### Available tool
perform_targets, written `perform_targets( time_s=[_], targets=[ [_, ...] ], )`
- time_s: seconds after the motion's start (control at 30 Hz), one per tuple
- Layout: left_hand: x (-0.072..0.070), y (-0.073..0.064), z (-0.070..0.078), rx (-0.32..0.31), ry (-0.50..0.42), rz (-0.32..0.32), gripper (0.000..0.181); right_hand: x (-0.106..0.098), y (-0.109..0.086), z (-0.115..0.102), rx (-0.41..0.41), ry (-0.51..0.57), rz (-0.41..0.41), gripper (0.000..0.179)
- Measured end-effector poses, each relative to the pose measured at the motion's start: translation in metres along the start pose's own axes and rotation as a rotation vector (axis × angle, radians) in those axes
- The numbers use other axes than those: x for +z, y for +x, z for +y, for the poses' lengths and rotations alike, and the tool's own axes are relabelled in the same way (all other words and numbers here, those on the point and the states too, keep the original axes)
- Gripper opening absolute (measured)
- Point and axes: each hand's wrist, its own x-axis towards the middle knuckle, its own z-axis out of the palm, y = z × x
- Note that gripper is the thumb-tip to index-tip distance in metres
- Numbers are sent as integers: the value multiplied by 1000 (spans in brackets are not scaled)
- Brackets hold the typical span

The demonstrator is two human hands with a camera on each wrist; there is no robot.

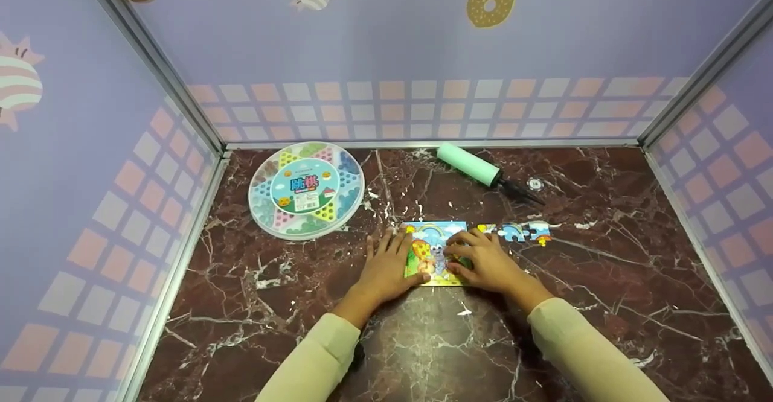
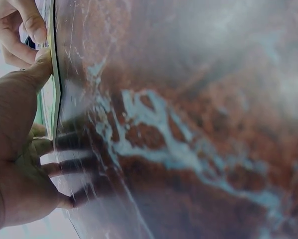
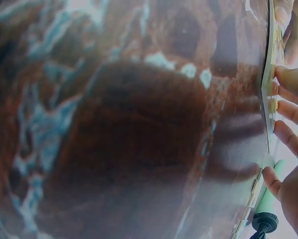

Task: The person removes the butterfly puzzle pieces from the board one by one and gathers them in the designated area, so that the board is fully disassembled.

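L hand (image 1: 386,267) fingers straight, bracing puzzle (image 1: 433,252) mid counter (image 1: 290,317), well fwd of back edge, prob. vs sliding; R hand (image 1: 488,263) bent over it, apart, pinch unclear; spare pcs (image 1: 514,232) just R, handy.

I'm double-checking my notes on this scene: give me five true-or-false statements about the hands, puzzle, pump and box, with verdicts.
1. The left hand touches the puzzle; the right hand is over it. True.
2. Loose pieces lie right of the puzzle in the head view. True.
3. The box is left of the pump in the head view. True.
4. The pump's barrel is pink. False: it is pale green.
5. The puzzle lies on the box. False: it lies on the table.
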Motion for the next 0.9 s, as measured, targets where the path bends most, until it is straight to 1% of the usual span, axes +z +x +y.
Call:
perform_targets(
  time_s=[0.1, 0.3, 0.43, 0.5, 0.63, 0.8, 0.9],
  targets=[
    [-1, 1, -1, -6, -6, -7, 107, 1, 0, 1, 4, -3, -3, 26],
    [-7, 0, -4, 5, -36, -28, 111, 1, -1, 2, 7, -3, -3, 26],
    [-7, 0, -7, 16, -69, -24, 114, 2, 0, 2, -1, -3, 8, 23],
    [-6, 0, -8, 22, -77, -12, 115, 1, 1, 2, -1, -3, 6, 22],
    [-4, 1, -8, 15, -63, -6, 118, 0, 2, 1, 6, -7, -10, 22],
    [-3, 1, -8, 5, -54, -11, 121, -4, 7, -4, 43, -7, -56, 23],
    [-3, 2, -8, 2, -43, -13, 122, -4, 12, -7, 68, -9, -66, 22]
  ],
)
